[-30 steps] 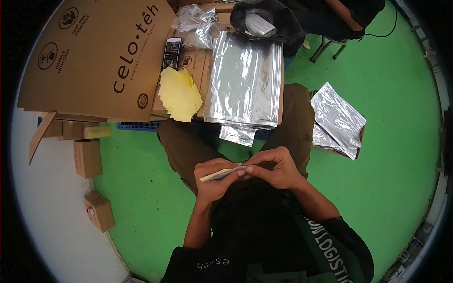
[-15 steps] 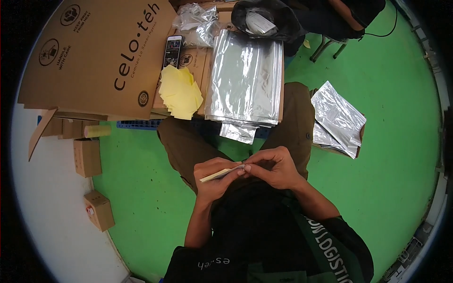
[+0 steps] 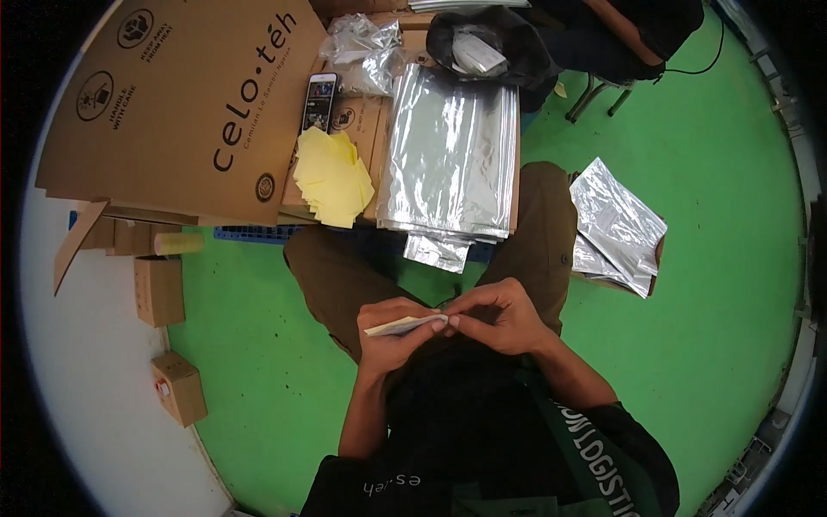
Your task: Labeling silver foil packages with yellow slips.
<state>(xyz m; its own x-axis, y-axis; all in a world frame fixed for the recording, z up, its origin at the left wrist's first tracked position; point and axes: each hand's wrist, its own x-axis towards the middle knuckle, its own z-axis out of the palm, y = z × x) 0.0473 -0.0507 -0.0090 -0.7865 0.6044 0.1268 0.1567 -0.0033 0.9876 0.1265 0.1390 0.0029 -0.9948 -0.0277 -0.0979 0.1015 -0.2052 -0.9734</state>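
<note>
Over my lap, my left hand [image 3: 392, 334] is closed round a thin stack of pale paper slips [image 3: 405, 325] with a yellowish edge. The thumb presses along its near side. My right hand [image 3: 500, 317] pinches the right end of that stack between thumb and forefinger, and the two hands nearly touch there. Beyond my knees, a loose pile of yellow paper slips [image 3: 334, 177] lies on a cardboard box. To its right is a tall stack of flat silver foil pouches [image 3: 448, 155], with a smaller silver pouch [image 3: 437, 252] sticking out under its near edge.
A large carton [image 3: 164, 103] stands at far left. A phone [image 3: 320, 96], a clear bag of silver packs [image 3: 362, 56] and a black bag [image 3: 482, 47] sit behind the pouches. An open box of foil pouches [image 3: 618, 228] rests on the green floor at right. Another person sits at far right.
The paper stack has tilted in my left hand, so more of its flat face shows. My right fingers have shifted slightly at its end. The whole view has moved a little.
</note>
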